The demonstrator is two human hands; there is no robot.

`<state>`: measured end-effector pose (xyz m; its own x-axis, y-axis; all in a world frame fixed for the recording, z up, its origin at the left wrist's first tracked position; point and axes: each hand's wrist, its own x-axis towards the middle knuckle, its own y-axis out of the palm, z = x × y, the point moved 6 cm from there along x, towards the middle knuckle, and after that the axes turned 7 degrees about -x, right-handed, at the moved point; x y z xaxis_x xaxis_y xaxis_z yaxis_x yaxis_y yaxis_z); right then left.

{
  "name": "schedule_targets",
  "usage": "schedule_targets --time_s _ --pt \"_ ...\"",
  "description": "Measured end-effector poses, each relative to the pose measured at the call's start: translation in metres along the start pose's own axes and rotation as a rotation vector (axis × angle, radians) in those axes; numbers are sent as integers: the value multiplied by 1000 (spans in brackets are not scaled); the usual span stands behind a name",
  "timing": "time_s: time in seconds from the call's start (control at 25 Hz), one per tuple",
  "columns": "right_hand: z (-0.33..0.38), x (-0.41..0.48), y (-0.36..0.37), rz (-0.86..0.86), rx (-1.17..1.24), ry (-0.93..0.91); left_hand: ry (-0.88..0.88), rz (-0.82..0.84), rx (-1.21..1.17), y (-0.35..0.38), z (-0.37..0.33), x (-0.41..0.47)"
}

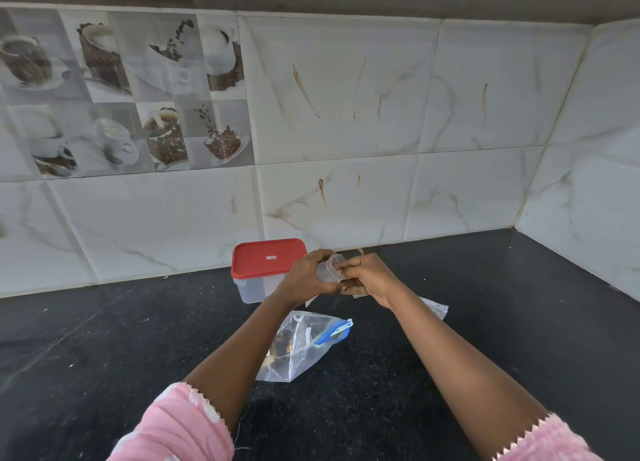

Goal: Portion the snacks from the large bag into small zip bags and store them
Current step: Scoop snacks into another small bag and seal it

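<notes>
Both hands are up over the far-middle of the table [502,322], meeting on one small zip bag [327,270]. The left hand [306,278] has fingers curled round the bag's left side & top. The right hand [372,277] pinches its right edge, w/ the fingertips of both hands nearly touching. This looks like working the zip strip, though whether opening or sealing I can't tell. There's a brownish bit low by the right hand, poss. snacks already inside, but it's too small to be sure. The large bag [294,351] lies on the table nearer to the person, between the two forearms. It is slumped on its side w/ dark snacks showing through, and its blue zip [334,332] points right. Its mouth looks partly gaping. A red-lidded container [268,258] stands just behind the left hand by the tiled wall [346,114], lid on, prob. the storage spot. Another clear bag [434,310] peeks out under the right forearm. Risks from here:
- If the strip is pressed unevenly it may seal only partway, so the contents go stale or spill once stored.
- The film is thin & slippery, so a pinch this close to the edge could slip & drop the bag.
- The left forearm hangs right over the large bag, so lowering it carelessly could crush the snacks or nudge some out of the mouth onto the table.
- The container needs its lid off first, & both hands are busy.
</notes>
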<state>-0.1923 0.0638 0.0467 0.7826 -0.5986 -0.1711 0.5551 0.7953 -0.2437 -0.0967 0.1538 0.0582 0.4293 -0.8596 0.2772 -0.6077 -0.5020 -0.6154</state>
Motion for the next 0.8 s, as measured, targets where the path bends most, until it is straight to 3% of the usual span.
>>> schedule_targets --time_s 0.12,0.2,0.32,0.48,0.68,0.8 --pt "-27 -1 -22 -206 48 81 -53 48 94 8 0 -1" --pt "-45 -6 -31 -289 -231 134 -138 145 231 21 7 -2" --pt "-58 -14 -10 -102 -603 21 -211 289 418 39 13 -6" --pt "-65 -18 10 38 -660 -54 -268 443 545 48 13 -13" --pt "-51 -22 6 -252 -523 -192 -257 367 504 31 8 -19" --pt "-52 -21 25 -152 -690 -212 -232 297 519 22 6 -23"
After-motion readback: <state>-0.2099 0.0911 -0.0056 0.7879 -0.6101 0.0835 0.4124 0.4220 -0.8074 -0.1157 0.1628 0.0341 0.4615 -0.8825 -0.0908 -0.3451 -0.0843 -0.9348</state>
